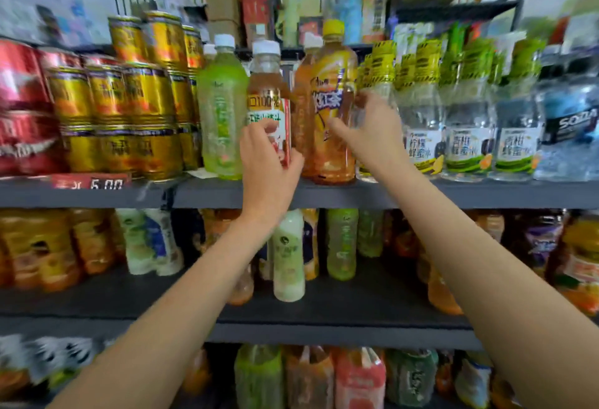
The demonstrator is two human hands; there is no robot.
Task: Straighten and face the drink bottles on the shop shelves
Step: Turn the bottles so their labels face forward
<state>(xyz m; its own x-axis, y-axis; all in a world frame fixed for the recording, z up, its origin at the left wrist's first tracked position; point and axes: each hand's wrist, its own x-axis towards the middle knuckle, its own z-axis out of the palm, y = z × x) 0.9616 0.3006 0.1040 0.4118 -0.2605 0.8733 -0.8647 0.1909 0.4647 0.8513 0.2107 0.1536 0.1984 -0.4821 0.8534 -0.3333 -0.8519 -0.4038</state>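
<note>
Top shelf [324, 195], centre: juice bottle [267, 91], white cap, clear plastic, red-and-white label; left hand [269, 162] curls round its lower body, likely to turn the label outward. Beside it, tea bottle [334, 110], yellow cap, amber, glossy wrap; right hand [369, 130] grips its right side, fingers curled, seemingly steadying it upright. Gold cans [129, 110] stacked left; clear water bottles [466, 136] right.

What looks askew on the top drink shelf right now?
The white-capped juice bottle gripped by the left hand sits ahead of its row. The yellow-capped tea bottle, held by the right hand, leans slightly left. Motion blur hides finer detail.
</note>
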